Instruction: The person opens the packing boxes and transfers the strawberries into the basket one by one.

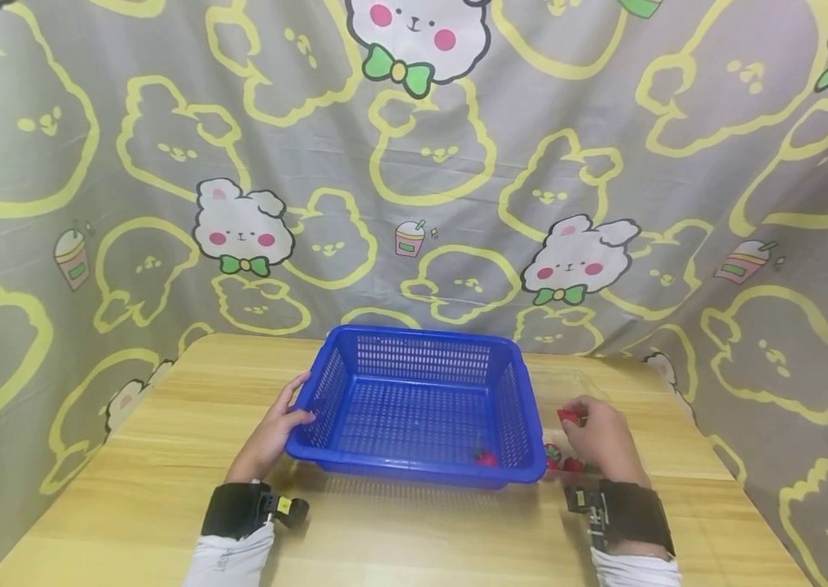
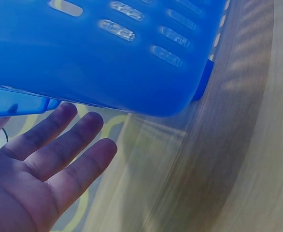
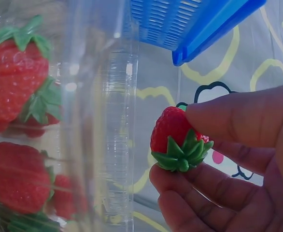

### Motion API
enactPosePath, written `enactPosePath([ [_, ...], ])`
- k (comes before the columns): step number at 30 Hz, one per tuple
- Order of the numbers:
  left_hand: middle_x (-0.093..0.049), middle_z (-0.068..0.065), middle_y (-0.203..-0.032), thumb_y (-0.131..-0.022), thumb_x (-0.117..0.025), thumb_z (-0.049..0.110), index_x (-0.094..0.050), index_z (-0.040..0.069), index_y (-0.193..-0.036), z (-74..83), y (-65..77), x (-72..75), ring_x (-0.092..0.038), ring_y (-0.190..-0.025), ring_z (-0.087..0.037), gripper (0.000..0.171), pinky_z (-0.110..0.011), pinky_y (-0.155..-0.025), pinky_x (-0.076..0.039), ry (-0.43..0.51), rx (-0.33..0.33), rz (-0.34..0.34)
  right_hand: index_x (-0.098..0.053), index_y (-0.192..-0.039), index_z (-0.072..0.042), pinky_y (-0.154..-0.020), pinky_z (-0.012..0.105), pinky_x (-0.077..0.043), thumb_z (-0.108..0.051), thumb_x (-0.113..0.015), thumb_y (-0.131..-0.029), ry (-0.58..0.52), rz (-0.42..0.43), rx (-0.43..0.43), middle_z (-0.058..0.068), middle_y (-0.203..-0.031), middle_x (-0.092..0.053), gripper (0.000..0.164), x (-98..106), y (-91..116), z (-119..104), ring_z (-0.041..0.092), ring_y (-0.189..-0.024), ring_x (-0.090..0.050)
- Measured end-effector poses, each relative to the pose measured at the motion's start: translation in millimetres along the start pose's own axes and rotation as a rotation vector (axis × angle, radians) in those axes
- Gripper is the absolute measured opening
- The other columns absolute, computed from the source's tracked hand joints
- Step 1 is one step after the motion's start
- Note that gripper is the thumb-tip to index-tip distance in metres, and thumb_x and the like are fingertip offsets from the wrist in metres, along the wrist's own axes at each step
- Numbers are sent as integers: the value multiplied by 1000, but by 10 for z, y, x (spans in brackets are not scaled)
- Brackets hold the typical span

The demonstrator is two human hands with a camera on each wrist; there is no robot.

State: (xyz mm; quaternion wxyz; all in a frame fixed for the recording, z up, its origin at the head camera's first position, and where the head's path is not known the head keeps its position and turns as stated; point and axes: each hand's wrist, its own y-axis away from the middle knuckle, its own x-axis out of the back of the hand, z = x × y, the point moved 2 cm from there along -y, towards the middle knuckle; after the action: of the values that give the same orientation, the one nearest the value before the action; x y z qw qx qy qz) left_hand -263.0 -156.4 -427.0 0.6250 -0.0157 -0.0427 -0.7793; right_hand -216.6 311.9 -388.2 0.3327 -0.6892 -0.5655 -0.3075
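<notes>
A blue plastic basket (image 1: 414,469) with slotted walls stands at mid-table. My left hand (image 1: 275,425) holds its left rim, thumb lapped over the edge; in the left wrist view the other fingers (image 2: 78,181) stretch out straight below the rim. Inside the basket, at its near right corner, lies one toy strawberry (image 1: 486,459). Between thumb and fingertips my right hand (image 1: 603,434) pinches another red strawberry (image 3: 170,130), its green leaves towards the wrist camera. That hand is over a clear plastic box (image 3: 120,121), in which several strawberries (image 3: 16,77) show through the wall.
The box stands right beside the basket's right side, partly hidden by the right hand. Light wooden table (image 1: 157,481) extends around both. A patterned grey cloth (image 1: 355,163) hangs behind the table and along its sides.
</notes>
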Motion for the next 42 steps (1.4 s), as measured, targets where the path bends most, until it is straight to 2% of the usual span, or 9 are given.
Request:
enactPosePath([
  [11, -28, -32, -146, -92, -47, 7, -13, 22, -156, -2, 0, -4, -45, -121, -46, 73, -49, -93, -47, -2, 1, -4, -62, -110, 4, -65, 39, -45, -8, -65, -87, -6, -3, -9, 17, -96, -66, 26, 33, 17, -28, 26, -78, -56],
  [23, -30, -33, -143, -92, -47, 5, -12, 21, -156, -4, 3, -3, -50, -116, -44, 74, -47, -89, -51, 21, 3, -8, -64, -109, 1, -64, 36, -45, -10, -64, -87, -3, 18, -15, 17, -98, -66, 24, 47, 39, -58, 26, -79, -56],
  [34, -30, -33, -143, -93, -47, 6, -12, 22, -156, -7, 0, -1, -50, -116, -44, 74, -46, -88, -51, 24, 3, -7, -63, -111, 3, -73, 47, -48, -8, -64, -88, 4, 28, 5, 22, -106, -65, 25, 86, 50, -107, 30, -86, -60],
  [42, -34, -31, -140, -92, -47, 8, -16, 25, -154, -35, -35, 7, -52, -113, -42, 72, -46, -85, -53, 29, 14, 4, -63, -111, 2, -70, 44, -48, -10, -63, -88, 8, 30, -5, 20, -105, -66, 25, 88, 63, -126, 28, -84, -58],
])
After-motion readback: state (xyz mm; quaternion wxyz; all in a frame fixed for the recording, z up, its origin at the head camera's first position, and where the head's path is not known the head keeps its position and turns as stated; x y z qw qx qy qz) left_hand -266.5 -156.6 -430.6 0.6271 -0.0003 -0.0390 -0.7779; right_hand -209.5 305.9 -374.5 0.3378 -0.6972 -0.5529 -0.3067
